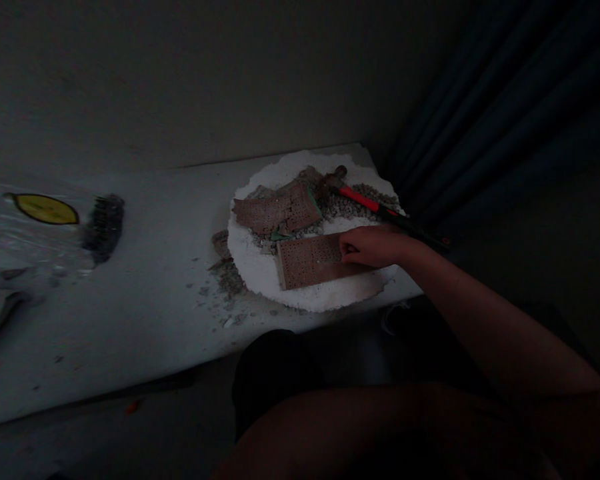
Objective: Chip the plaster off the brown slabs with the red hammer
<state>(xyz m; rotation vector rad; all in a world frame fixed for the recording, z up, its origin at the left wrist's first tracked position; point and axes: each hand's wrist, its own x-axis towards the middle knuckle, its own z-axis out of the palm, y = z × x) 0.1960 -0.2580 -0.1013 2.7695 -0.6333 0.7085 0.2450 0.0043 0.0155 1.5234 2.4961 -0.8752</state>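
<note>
— So, where is the right hand [375, 245]?
— Down on the right end of the brown board [310, 261], the one full of little holes. Knuckles up, fingers curled onto it. It's too dark to tell whether they pinch the board or only press on it.
— And the left hand?
— Out of sight.
— How does the board lie?
— Flat on the round white slab [325, 297]. Its long axis runs left to right, so nearly all of it stretches away to the left of the hand.
— What's around it?
— Just behind the hand lies the hammer [365, 199], head at the far side, red handle slanting toward the table's right edge. A broken board piece [277, 212] sits in grey rubble [340, 207] farther back and left. It's all at the right end of the white table [145, 300].
</note>
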